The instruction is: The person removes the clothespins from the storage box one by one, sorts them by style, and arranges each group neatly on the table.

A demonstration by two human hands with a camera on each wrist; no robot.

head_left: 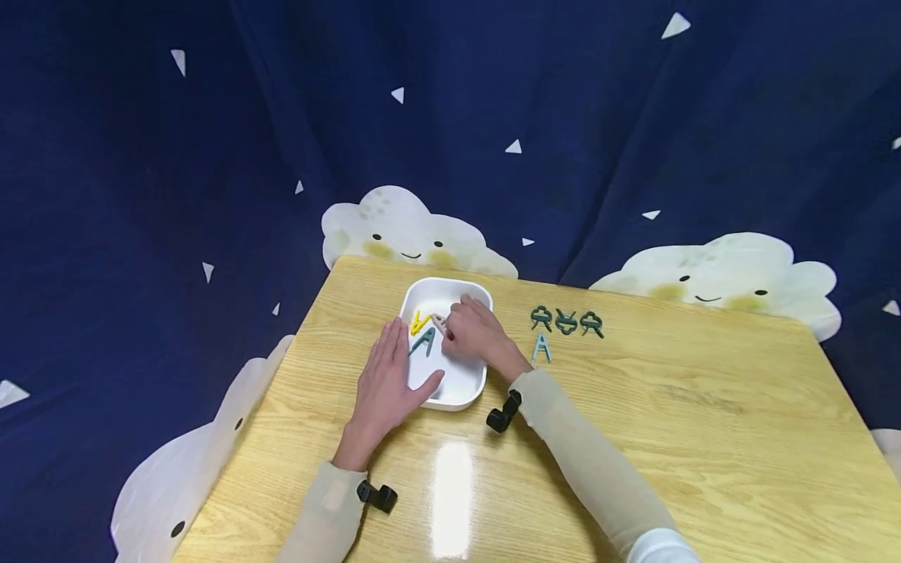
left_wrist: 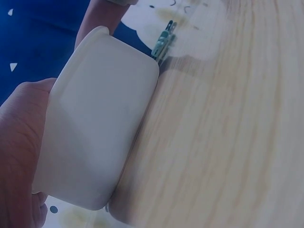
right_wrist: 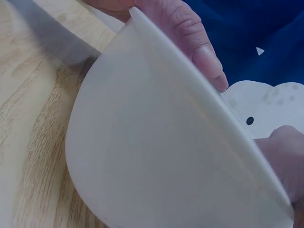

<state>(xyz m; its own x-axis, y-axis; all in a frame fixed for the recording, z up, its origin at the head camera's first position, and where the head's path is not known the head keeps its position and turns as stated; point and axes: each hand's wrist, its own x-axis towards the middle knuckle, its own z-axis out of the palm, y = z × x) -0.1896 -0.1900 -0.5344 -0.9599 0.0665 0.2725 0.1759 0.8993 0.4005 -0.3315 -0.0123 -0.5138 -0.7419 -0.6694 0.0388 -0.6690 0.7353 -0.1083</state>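
The left hand (head_left: 389, 374) lies flat with fingers straight along the near left rim of the tray (head_left: 464, 395), its thumb over the near edge; the left wrist view shows the palm against the tray's outer wall (left_wrist: 95, 137). The right hand (head_left: 475, 332) reaches into the tray from the right, its fingers curled and pinching a pale clip (head_left: 439, 321). Just left of that clip, between the two hands, lie a yellow clip (head_left: 418, 321) and a grey clip (head_left: 425, 341). To the right of the right hand, on the worktop (head_left: 669, 414), a light blue clip (head_left: 541, 348) lies near the wrist, and three dark green clips (head_left: 566, 320) sit in a row just beyond it.
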